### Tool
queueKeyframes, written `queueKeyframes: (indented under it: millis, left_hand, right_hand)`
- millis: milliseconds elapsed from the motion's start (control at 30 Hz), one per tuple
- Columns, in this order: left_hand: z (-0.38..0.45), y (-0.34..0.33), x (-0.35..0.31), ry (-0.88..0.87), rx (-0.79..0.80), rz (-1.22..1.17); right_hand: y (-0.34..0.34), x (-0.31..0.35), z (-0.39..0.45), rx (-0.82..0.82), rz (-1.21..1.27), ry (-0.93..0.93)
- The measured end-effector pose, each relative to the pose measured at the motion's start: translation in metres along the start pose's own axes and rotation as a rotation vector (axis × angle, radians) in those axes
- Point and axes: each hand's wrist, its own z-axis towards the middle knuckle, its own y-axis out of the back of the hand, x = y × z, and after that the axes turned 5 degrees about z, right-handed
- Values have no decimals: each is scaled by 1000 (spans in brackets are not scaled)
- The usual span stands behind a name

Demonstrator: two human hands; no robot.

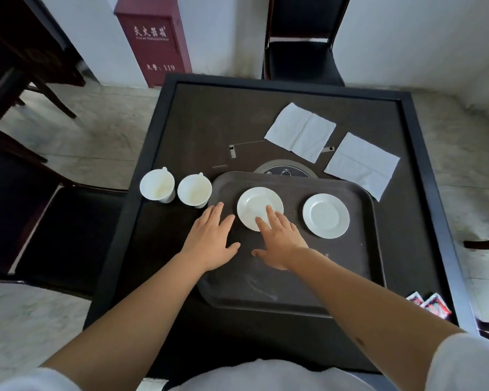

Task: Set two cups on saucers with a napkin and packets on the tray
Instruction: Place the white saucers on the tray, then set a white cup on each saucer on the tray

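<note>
Both hands flat over tray, nothing held.

Left hand open, fingers spread, at the tray's left edge. Right hand open, fingertips on left saucer; right saucer empty beside it. Two cups on table left of tray. Napkins beyond tray; packets near right corner.

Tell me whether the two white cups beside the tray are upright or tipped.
Upright: both white ceramic cups stand with open mouths facing up, showing empty interiors, left of the dark tray.
</note>
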Motion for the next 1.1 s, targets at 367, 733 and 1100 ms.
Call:
queueKeyframes:
  millis: [367, 733, 1100]
  left_hand:
    - [-54, 24, 45, 93, -42, -2]
    - [-19, 62, 96, 26, -90, 60]
    - [59, 67, 131, -89, 101, 92]
  right_hand:
    - [20, 57, -4, -91, 13, 139]
    - [51, 113, 47, -115, 31, 163]
    - [43, 121, 115, -49, 243, -22]
